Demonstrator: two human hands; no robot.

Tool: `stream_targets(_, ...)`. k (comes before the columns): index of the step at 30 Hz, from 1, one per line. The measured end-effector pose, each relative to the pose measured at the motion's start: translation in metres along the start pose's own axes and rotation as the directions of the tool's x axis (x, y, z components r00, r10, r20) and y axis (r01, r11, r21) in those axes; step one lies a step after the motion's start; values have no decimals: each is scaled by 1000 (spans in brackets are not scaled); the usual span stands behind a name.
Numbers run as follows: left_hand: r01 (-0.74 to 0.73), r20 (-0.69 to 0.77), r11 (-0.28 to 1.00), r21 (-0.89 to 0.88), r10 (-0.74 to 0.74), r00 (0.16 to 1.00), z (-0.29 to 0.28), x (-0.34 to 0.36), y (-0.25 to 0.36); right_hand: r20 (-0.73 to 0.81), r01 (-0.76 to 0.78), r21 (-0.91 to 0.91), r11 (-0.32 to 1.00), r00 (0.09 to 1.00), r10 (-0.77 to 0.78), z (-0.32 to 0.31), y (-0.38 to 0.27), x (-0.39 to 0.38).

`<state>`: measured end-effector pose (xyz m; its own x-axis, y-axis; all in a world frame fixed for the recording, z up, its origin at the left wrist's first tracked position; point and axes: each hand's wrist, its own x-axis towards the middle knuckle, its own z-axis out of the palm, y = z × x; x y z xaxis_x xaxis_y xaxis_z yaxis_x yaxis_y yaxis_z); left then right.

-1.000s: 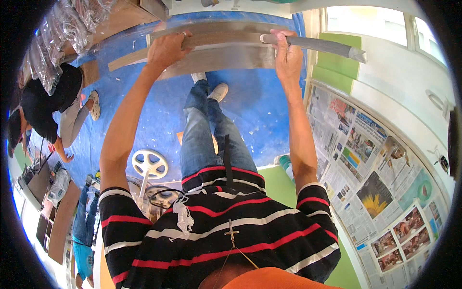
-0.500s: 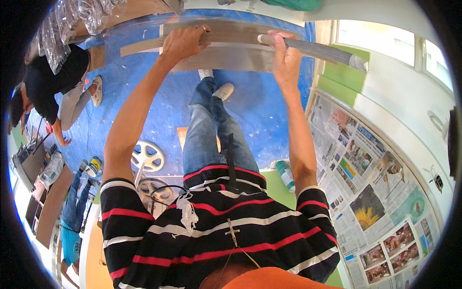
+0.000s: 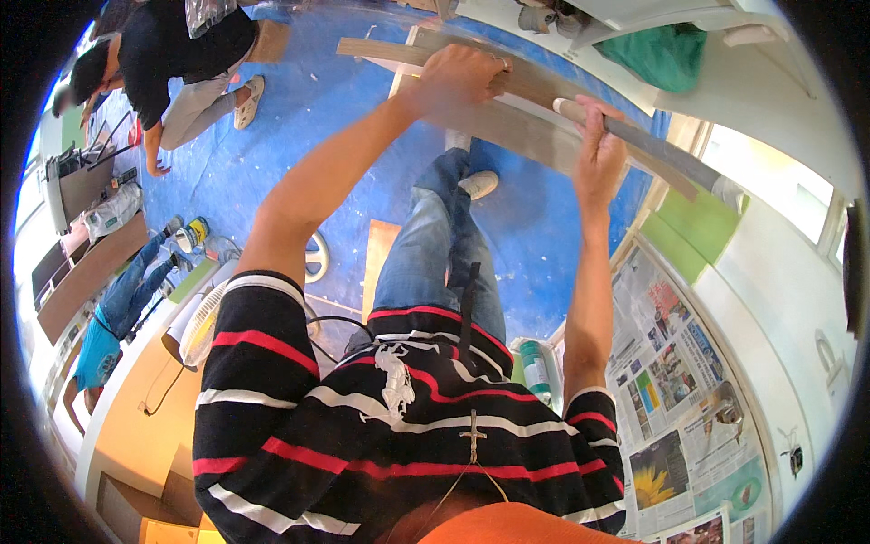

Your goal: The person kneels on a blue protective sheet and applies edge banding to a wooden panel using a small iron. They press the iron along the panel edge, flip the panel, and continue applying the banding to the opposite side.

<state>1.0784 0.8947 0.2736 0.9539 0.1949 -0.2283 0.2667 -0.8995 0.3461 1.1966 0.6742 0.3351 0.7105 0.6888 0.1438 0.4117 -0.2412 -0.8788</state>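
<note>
My left hand point(image 3: 460, 76) is closed round a long, narrow wood-grained strip point(image 3: 535, 88), its fingers curled over the edge. The strip slants, its left end high and its right end lower. Just below it lies a wider wood-grained board point(image 3: 521, 130), partly covered by the strip and my hands. My right hand point(image 3: 598, 156) is closed on a long grey roll point(image 3: 666, 148) with whitish ends, lying across the strip's right part. Whether these fingers also grip the strip is hidden. Both arms are stretched out ahead of me.
Blue sheeting point(image 3: 362, 163) covers the floor. At the far left crouches a person in a black shirt point(image 3: 181, 41); another in a blue shirt point(image 3: 98, 349) is lower left. Newspaper point(image 3: 675, 381) covers a surface on the right. A green bottle point(image 3: 535, 370) stands beside my right side.
My view has turned, so the scene appears shifted and tilted. The strip and roll now slope more steeply down to the right. Both hands keep their holds.
</note>
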Motion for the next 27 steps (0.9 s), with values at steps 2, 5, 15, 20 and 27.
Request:
stream_targets(2, 30, -3, 1000, -7, -30, 1000, 5, 0, 0, 20, -38, 37, 999, 999, 37, 0, 0, -2)
stream_targets(5, -10, -84, 1000, -23, 8, 996, 11, 1, -1, -10, 21, 66, 998, 1000, -20, 3, 0, -2)
stream_targets(15, 8, -14, 1000, 9, -8, 1000, 8, 2, 1, -45, 164, -168, 972, 984, -174, 18, -2, 0)
stream_targets(20, -18, -28, 1000, 18, 18, 999, 5, -1, 0, 30, 32, -28, 999, 999, -31, 26, -14, 0)
stream_targets(27, -22, -15, 1000, -7, 22, 1000, 20, 6, -11, -64, 48, -59, 997, 997, -52, 57, -5, -13)
